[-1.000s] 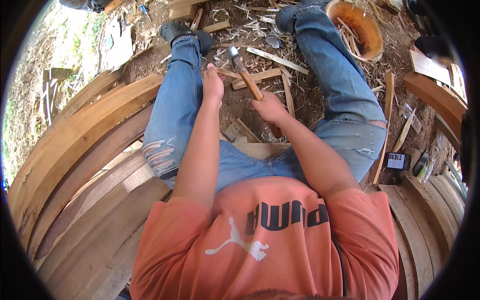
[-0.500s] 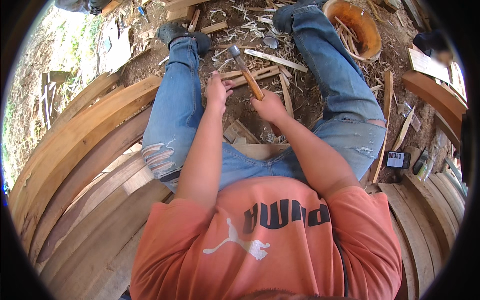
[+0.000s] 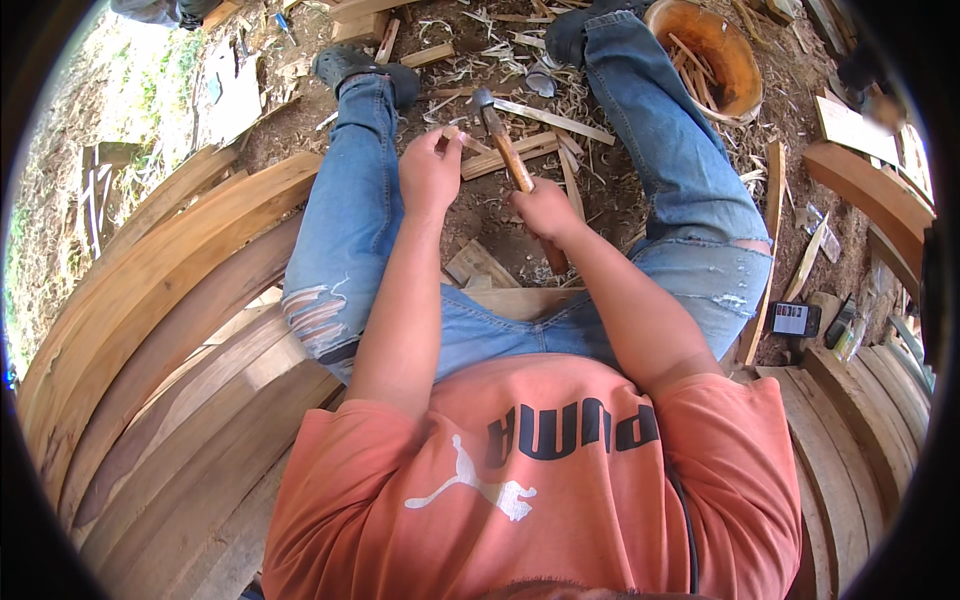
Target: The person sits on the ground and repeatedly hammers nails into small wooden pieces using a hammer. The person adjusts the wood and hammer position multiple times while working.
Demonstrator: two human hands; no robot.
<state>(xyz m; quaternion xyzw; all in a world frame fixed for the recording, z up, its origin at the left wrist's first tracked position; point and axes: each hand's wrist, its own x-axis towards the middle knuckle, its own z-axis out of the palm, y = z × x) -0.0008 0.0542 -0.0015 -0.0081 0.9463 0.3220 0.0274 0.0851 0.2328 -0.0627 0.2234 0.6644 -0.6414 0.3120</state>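
My right hand [image 3: 547,211] is wrapped round the wooden handle of a hammer [image 3: 512,160]. The hammer's metal head points up and away, and the handle's lower end shows below my fist. To its left, my left hand [image 3: 430,174] is closed in a pinch on a thin wooden strip [image 3: 474,144], which sticks out to the right from my fingertips. The strip's near end is partly hidden by my fingers. Beyond and beneath both hands, a wooden piece [image 3: 510,162] with a lengthwise gap lies on the ground, apart from the hammer head.
Curved planks [image 3: 160,250] are stacked at my left, with more boards [image 3: 815,440] at my right. A round container [image 3: 742,62] holding wood sticks stands beyond my right knee. Shavings [image 3: 500,60] litter the dirt between my feet. A phone [image 3: 795,319] lies at the right.
My left hand has turned and closed its fingers on the thin wooden strip, lifting slightly. The hammer has shifted a little to the right and stands more upright.
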